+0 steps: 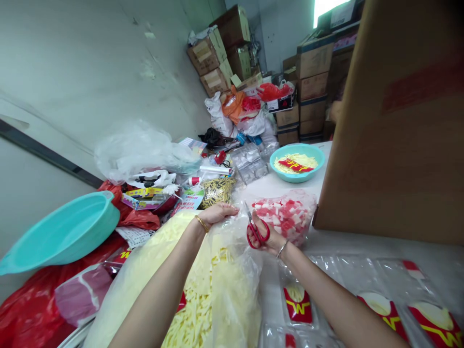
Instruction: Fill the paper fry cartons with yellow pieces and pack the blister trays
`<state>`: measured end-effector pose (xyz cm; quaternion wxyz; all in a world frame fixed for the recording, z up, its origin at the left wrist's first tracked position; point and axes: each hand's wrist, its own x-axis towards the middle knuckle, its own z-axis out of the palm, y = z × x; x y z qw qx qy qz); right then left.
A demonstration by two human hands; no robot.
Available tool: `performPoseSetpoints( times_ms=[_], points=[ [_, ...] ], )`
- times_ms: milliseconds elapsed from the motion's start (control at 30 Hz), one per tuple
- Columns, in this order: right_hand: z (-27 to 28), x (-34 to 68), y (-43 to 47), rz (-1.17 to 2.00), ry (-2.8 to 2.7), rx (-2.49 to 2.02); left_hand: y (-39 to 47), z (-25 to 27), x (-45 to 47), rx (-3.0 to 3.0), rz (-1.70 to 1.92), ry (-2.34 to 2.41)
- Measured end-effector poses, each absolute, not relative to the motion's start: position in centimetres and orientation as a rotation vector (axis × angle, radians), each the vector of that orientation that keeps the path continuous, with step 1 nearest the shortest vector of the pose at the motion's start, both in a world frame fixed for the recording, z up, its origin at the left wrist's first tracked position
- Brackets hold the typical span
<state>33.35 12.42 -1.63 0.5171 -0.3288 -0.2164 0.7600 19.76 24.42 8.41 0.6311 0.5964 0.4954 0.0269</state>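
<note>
A pale, scuffed wall (90,63) runs along the left side, crossed low down by a dark strip (47,152). At the far end, brown cardboard boxes (217,58) are stacked high against the corner, with more cartons (313,82) piled to the right (some carry printed labels). Bright daylight comes from a window (326,7) at the top edge. A white table (362,244) fills the foreground, and a large cardboard box (402,121) stands on its right side, blocking the view beyond.

Head camera looks forward and down, close over the cluttered table (275,186).
</note>
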Motion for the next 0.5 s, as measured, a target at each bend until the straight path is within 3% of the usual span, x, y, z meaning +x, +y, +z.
performPoseSetpoints(
  times_ms=[133,333,500],
  points=[
    [-1.5,34.0,11.8,1.858,-0.581,-0.861,24.5,9.3,19.4,1.313,0.087,1.16],
    [-1.4,35.0,9.8,2.196,-0.666,-0.47,24.7,10.5,19.2,1.246,0.219,1.227],
    [-0.7,34.4,11.4,2.197,-0.571,-0.466,24.3,10.3,19.2,1.251,0.212,1.181]
  ],
)
